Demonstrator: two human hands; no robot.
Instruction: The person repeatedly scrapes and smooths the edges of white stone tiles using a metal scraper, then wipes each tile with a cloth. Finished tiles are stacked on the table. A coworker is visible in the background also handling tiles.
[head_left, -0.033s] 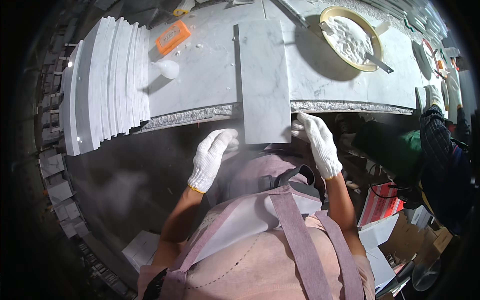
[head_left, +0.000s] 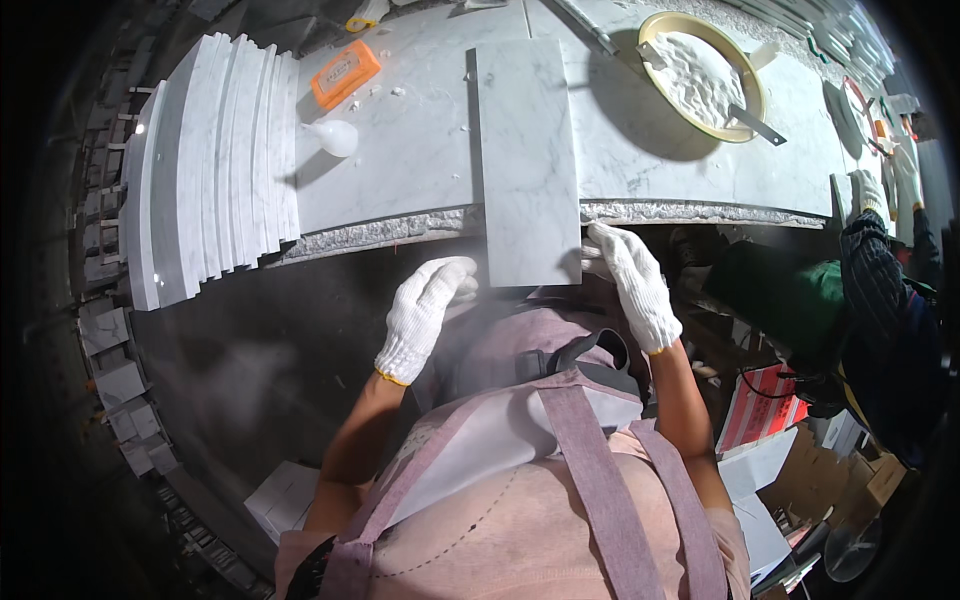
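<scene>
A long grey-veined marble strip (head_left: 528, 160) lies on the slab-topped workbench, its near end jutting over the rough front edge. My left hand (head_left: 424, 312), in a white knit glove with a yellow cuff, hovers left of that overhanging end. A small gap separates its loosely bent fingers from the strip, and nothing shows in them. My right hand (head_left: 636, 290), gloved alike, is by the strip's right edge. Its fingertips are very near the edge; whether they touch is unclear. Its fingers are extended toward the strip, holding nothing visible.
Left, a row of marble slabs (head_left: 215, 160) stands on edge. Near it are an orange box (head_left: 346, 74) and a white bulb-shaped object (head_left: 336, 138). At right, a yellow bowl (head_left: 757, 95) holds white paste and a putty knife (head_left: 758, 126). A co-worker's gloved hand (head_left: 868, 192) is far right.
My right hand has shifted very slightly. My left hand and the marble strip look practically unchanged.
</scene>
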